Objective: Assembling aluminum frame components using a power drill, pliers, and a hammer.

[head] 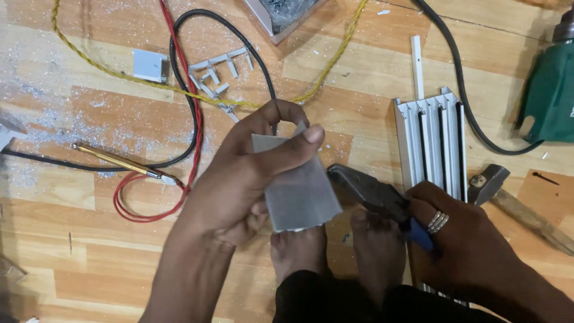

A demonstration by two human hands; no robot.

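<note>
My left hand [245, 173] grips a short grey aluminium profile piece [296, 188], thumb across its top edge. My right hand [460, 233], with rings on one finger, is closed on the blue handles of dark pliers [371, 191]. The plier jaws point left and sit just right of the grey piece, near its right edge. My two bare feet [335, 248] rest on the wooden floor below the piece.
A white aluminium track section [433, 140] lies beside my right hand. A hammer [496, 185], a green power drill [550, 90], black, red and yellow cables, small cut metal bits [215, 75], a brass-coloured tool [113, 158] and metal shavings lie around.
</note>
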